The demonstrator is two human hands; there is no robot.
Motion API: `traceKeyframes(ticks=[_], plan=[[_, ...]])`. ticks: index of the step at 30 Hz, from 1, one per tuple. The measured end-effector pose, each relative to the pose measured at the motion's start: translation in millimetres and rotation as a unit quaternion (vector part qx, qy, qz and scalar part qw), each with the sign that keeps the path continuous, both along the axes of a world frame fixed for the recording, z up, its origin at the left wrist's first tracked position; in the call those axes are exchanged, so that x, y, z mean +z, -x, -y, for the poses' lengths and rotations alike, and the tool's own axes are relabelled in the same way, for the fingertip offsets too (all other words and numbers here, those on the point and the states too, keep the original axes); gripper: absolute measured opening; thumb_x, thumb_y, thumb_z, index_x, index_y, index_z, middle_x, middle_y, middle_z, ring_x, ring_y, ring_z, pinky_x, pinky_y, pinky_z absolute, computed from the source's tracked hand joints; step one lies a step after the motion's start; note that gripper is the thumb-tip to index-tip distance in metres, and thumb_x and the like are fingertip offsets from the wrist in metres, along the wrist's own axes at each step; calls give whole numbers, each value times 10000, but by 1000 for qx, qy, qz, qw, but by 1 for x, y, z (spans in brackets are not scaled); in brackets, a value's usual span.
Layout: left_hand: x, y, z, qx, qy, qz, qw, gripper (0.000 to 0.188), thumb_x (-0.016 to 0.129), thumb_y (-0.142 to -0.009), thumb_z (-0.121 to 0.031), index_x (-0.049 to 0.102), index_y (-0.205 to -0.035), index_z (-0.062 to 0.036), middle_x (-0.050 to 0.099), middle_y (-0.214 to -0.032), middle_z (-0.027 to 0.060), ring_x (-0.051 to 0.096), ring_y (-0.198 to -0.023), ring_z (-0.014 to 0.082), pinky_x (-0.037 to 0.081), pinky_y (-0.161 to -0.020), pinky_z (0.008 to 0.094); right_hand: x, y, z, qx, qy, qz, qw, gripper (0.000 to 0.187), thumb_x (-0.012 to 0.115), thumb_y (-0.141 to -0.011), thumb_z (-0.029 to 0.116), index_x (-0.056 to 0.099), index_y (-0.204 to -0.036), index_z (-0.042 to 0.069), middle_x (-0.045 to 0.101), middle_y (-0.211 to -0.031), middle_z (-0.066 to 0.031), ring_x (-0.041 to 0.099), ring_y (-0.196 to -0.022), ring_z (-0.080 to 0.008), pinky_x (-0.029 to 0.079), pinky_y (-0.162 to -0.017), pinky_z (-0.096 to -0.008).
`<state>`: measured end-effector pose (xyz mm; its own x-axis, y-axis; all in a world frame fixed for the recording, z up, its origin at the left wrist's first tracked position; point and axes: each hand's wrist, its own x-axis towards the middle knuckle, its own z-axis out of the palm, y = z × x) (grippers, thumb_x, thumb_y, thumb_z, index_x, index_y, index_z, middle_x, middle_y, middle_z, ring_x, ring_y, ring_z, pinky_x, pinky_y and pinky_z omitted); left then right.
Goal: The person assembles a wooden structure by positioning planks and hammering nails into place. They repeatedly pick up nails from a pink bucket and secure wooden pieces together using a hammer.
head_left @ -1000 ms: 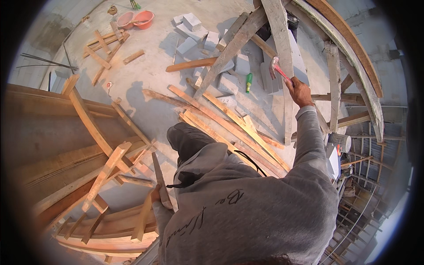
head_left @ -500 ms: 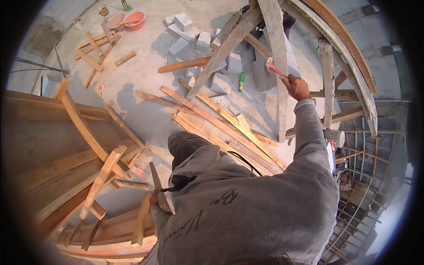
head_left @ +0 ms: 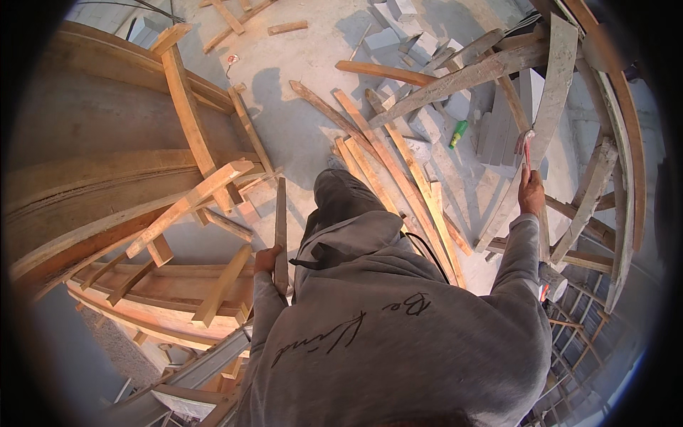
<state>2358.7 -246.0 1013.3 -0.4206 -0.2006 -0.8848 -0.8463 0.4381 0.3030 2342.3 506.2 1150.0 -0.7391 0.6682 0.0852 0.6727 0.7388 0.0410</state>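
My right hand is closed around the red handle of a claw hammer, its metal head up against or just over a weathered timber on my right. My left hand grips a short wooden board, held upright beside my body; its lower end is partly behind my sleeve. To the left of that board is a formwork of wooden planks with cross battens fixed over it.
Several loose timber strips lie on the floor ahead of my legs. Beyond them are pale blocks and a green bottle. A frame of old beams stands on the right. A metal-barred structure shows below at the right.
My view has turned, so the scene sits further right and lower at its far side. The hammer has swung to point more upright in my right hand. The left hand still holds the board.
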Motion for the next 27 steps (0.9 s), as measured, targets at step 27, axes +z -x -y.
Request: traceKeyframes(ticks=[27], plan=[[11, 80, -40, -38, -80, -22, 996, 487, 702, -788, -358, 732, -996, 81, 737, -844, 162, 697, -723, 226, 533, -673, 345, -46, 128, 115, 101, 243, -3, 965, 484, 672, -911, 438, 626, -883, -42, 586, -638, -178, 546, -559, -269, 454, -580, -406]])
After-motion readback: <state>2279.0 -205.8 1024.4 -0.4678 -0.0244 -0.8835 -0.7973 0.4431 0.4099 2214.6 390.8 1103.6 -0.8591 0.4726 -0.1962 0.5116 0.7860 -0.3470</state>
